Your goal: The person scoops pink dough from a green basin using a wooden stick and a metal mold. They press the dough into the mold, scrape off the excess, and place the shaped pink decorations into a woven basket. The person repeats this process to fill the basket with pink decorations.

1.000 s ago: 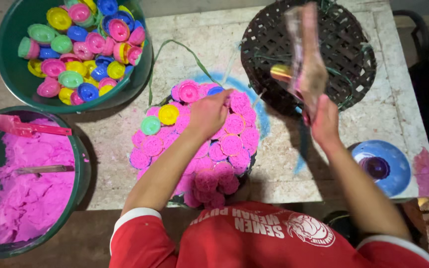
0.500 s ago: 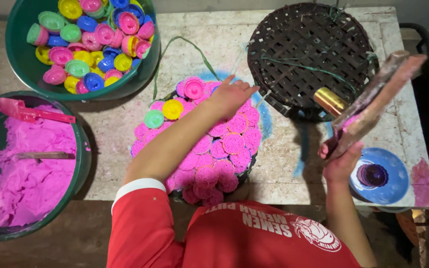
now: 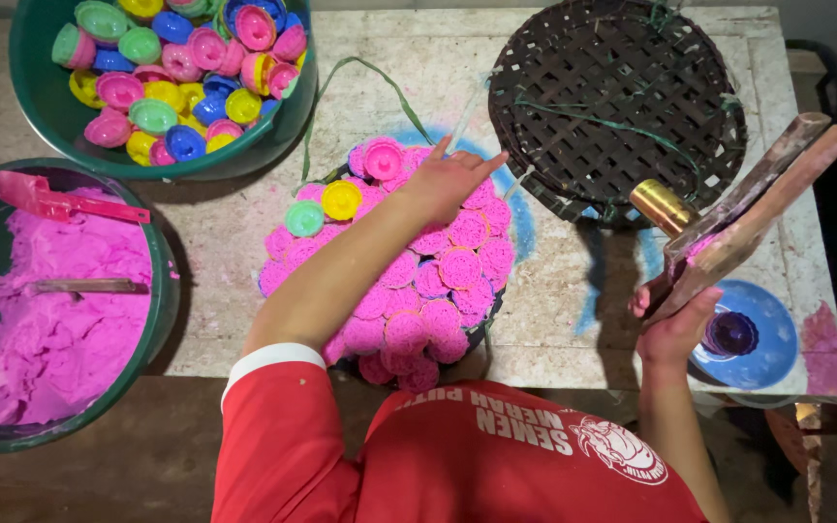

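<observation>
Left hand (image 3: pixel 452 179): fingers spread flat, holding nothing, resting on the pink moulded cakes (image 3: pixel 438 291) heaped on a tray mid-table (image 3: pixel 244 242). Right hand (image 3: pixel 675 324): closed around a wooden press (image 3: pixel 753 208) with a brass cylinder (image 3: pixel 663 205), raised beside the woven basket lid (image 3: pixel 622 97). Step, as judged: arranging pressed cakes. Adjacent: tub of pink dough (image 3: pixel 50 320); tub of coloured moulds (image 3: pixel 167 68).

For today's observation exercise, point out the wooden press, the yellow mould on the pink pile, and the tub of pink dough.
wooden press (image 3: pixel 758 208), head view, on its long wooden arm.
yellow mould (image 3: pixel 341 199), head view, on its top face.
tub of pink dough (image 3: pixel 162 281), head view, on its green rim.
</observation>
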